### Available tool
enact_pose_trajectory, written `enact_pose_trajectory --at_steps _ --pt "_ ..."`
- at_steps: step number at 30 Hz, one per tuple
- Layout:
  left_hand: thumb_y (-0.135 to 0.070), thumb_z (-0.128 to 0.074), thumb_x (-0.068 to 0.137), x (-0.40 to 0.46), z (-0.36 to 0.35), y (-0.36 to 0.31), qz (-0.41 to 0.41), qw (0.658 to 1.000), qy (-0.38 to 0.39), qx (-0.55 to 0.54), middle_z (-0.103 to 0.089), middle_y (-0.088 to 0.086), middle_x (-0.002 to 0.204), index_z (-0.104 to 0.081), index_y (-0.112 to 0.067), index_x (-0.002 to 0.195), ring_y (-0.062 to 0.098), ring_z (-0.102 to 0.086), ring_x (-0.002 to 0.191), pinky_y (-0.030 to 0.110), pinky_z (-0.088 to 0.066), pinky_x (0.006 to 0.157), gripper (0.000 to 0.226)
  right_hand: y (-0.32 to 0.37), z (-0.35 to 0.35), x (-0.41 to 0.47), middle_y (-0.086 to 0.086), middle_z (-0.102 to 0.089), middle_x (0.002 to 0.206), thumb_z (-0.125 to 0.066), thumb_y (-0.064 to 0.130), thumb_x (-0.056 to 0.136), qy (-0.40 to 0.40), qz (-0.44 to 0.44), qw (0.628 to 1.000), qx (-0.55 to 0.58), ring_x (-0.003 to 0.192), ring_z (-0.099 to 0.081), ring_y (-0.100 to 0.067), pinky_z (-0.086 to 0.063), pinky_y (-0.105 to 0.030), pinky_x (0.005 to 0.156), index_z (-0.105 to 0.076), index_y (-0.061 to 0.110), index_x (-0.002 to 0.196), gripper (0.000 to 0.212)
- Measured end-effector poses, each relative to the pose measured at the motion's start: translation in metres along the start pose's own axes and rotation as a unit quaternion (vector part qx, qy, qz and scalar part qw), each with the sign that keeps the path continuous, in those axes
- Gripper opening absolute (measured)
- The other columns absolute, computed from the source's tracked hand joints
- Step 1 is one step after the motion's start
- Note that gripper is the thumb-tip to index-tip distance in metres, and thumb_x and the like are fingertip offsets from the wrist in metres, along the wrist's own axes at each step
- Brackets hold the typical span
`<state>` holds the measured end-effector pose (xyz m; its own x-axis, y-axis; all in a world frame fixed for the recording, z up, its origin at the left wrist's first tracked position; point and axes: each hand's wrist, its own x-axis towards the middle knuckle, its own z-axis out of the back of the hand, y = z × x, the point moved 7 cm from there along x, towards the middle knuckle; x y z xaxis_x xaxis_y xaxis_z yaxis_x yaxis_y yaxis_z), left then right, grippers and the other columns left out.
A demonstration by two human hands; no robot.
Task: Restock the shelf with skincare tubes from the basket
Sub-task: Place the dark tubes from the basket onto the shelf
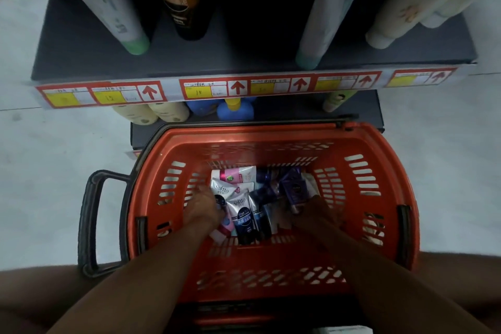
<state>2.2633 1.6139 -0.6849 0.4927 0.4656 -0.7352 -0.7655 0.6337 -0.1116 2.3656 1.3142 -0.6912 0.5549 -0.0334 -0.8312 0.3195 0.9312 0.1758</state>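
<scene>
Orange slotted plastic basket [273, 274] is sitting on the floor against the dark shelf unit [244, 43]; we are judging it parked there so each tube travels only a short lift. We are finding the loose pile of skincare tubes [244, 203] gathered at the basket's bottom, white, pink, dark blue and purple, lying crosswise over one another; none is being carried to the shelf at this point. We are seeing the left hand [203, 207] pressing down at the left edge of the pile, fingers bent over a white-and-blue tube [242, 215], though a firm grasp cannot be confirmed; the right hand [320, 209] is reaching in beside a small purple tube [294, 192], its fingers hidden in shadow, so how far it is closed we cannot tell. We are noting tall standing tubes [113, 8] occupying the shelf above red-and-yellow price labels [206, 88], with a dark gap between them; we are judging that gap the likely restocking slot.
</scene>
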Motion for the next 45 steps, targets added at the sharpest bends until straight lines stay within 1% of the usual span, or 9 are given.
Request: enact_pose_trajectory --at_steps 4,8,13,18,22,29,32,37,45 --pt "-0.043 -0.092 0.075 -0.014 0.004 -0.002 0.010 1.000 0.005 -0.016 -0.057 0.017 0.144 -0.028 0.000 0.152 0.032 -0.061 0.128 0.037 -0.054 0.096 0.109 0.001 -0.005 -0.019 -0.015 -0.057 0.135 -0.083 0.056 0.073 0.032 -0.004 0.999 -0.041 0.118 -0.062 -0.031 -0.057 -0.038 0.088 -0.033 0.008 0.149 0.103" --pt "-0.053 -0.082 0.080 -0.030 0.017 -0.005 0.015 0.998 -0.019 -0.065 -0.068 0.012 0.127 -0.034 -0.007 0.137 0.032 -0.069 0.113 0.033 -0.052 0.081 0.088 0.004 0.005 -0.031 -0.005 -0.067 0.097 -0.081 0.046 0.071 0.027 0.022 0.998 -0.048 0.077 -0.067 -0.017 -0.051 -0.026 0.058 -0.054 0.008 0.123 0.070" --pt "-0.057 -0.071 0.091 -0.054 0.028 -0.017 -0.003 0.978 0.013 -0.206 -0.065 0.007 0.109 -0.025 -0.010 0.129 0.031 -0.069 0.098 0.040 -0.057 0.084 0.076 0.028 0.020 -0.059 -0.004 -0.070 0.092 -0.077 0.040 0.074 -0.001 0.118 0.992 -0.049 0.084 -0.068 -0.021 -0.055 -0.031 0.071 -0.067 0.017 0.096 0.034" --pt "-0.047 -0.064 0.097 -0.087 0.069 -0.034 -0.044 0.964 -0.032 -0.262 -0.061 0.010 0.125 -0.019 -0.006 0.134 0.031 -0.064 0.111 0.038 -0.052 0.094 0.071 0.056 0.040 -0.084 0.001 -0.075 0.091 -0.071 0.050 0.053 -0.067 0.186 0.980 -0.012 0.085 -0.074 -0.020 -0.060 -0.033 0.074 -0.070 0.024 0.100 0.054" --pt "-0.036 -0.081 0.087 -0.119 0.103 -0.049 -0.102 0.941 -0.044 -0.320 -0.053 0.004 0.134 -0.008 -0.012 0.143 0.024 -0.057 0.119 0.039 -0.053 0.103 0.095 0.078 0.059 -0.113 0.008 -0.072 0.085 -0.077 0.061 0.053 -0.126 0.238 0.961 0.059 0.076 -0.069 -0.012 -0.060 -0.036 0.071 -0.061 0.026 0.102 0.062" --pt "-0.020 -0.085 0.082 -0.181 0.173 -0.053 -0.227 0.914 -0.137 -0.306 -0.068 0.001 0.107 -0.030 -0.019 0.125 0.015 -0.072 0.089 0.039 -0.062 0.078 0.069 0.117 0.100 -0.203 0.011 -0.067 0.098 -0.086 0.044 0.074 -0.241 0.350 0.897 0.125 0.081 -0.062 -0.010 -0.045 -0.028 0.064 -0.047 0.029 0.110 0.055" --pt "-0.013 -0.089 0.078 -0.220 0.202 -0.049 -0.293 0.885 -0.192 -0.308 -0.071 -0.008 0.105 -0.042 -0.026 0.126 -0.005 -0.070 0.084 0.015 -0.056 0.068 0.069 0.125 0.114 -0.233 0.014 -0.067 0.103 -0.085 0.049 0.074 -0.276 0.381 0.870 0.148 0.088 -0.064 -0.006 -0.046 -0.021 0.065 -0.046 0.034 0.112 0.057" --pt "-0.023 -0.095 0.074 -0.276 0.263 -0.045 -0.345 0.823 -0.300 -0.338 -0.069 -0.014 0.114 -0.050 -0.032 0.128 -0.005 -0.068 0.099 0.006 -0.051 0.074 0.070 0.146 0.148 -0.296 0.018 -0.066 0.105 -0.083 0.054 0.074 -0.335 0.429 0.821 0.170 0.094 -0.065 -0.003 -0.054 -0.026 0.074 -0.046 0.038 0.114 0.057" --pt "-0.039 -0.095 0.071 -0.346 0.360 -0.035 -0.351 0.739 -0.437 -0.374 -0.070 -0.017 0.107 -0.054 -0.030 0.134 -0.007 -0.067 0.090 0.006 -0.051 0.070 0.076 0.203 0.207 -0.387 0.015 -0.066 0.104 -0.084 0.054 0.075 -0.405 0.496 0.752 0.156 0.089 -0.064 -0.005 -0.050 -0.024 0.072 -0.049 0.033 0.119 0.061"
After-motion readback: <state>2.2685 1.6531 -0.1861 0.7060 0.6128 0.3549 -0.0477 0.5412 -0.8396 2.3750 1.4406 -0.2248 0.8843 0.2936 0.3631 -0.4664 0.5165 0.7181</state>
